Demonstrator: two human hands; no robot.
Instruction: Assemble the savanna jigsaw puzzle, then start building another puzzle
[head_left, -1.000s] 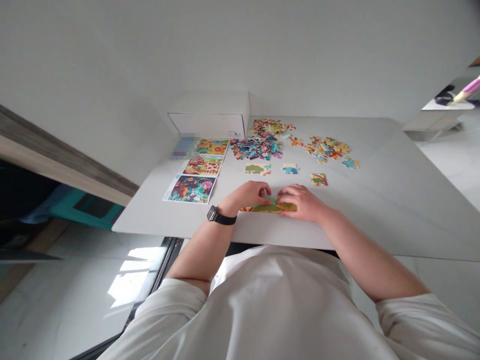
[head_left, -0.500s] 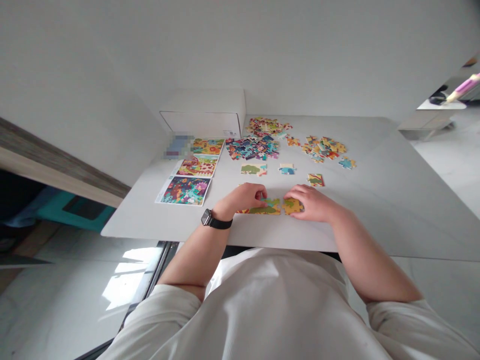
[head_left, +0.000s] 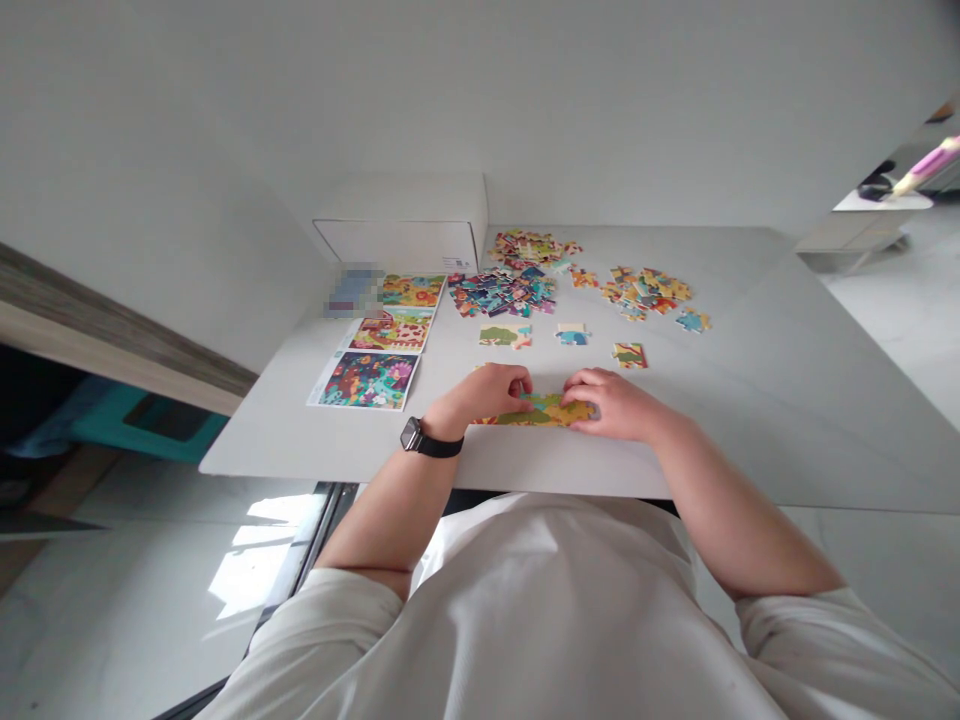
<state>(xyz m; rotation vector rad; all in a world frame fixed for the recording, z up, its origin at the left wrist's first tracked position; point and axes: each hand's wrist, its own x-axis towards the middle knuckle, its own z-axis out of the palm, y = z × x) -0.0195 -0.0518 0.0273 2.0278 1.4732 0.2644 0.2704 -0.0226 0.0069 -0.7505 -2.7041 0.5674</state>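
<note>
A strip of joined jigsaw pieces, green and yellow, lies flat near the table's front edge. My left hand, with a black watch on its wrist, holds the strip down with curled fingers and covers its left part. At the strip's right end, my right hand grips a yellow jigsaw piece between thumb and fingers. That piece sits against the strip, though whether it is fully locked I cannot tell. Beyond my hands lie a green joined section, a blue piece and a red-striped piece.
Heaps of loose pieces lie at the back: a dark blue one, a reddish one and a yellow one. Picture sheets lie to the left. Behind them, a white box stands against the wall.
My right hand has moved slightly left with the yellow jigsaw piece, closing the gap to the strip. My left hand has stayed on the strip.
</note>
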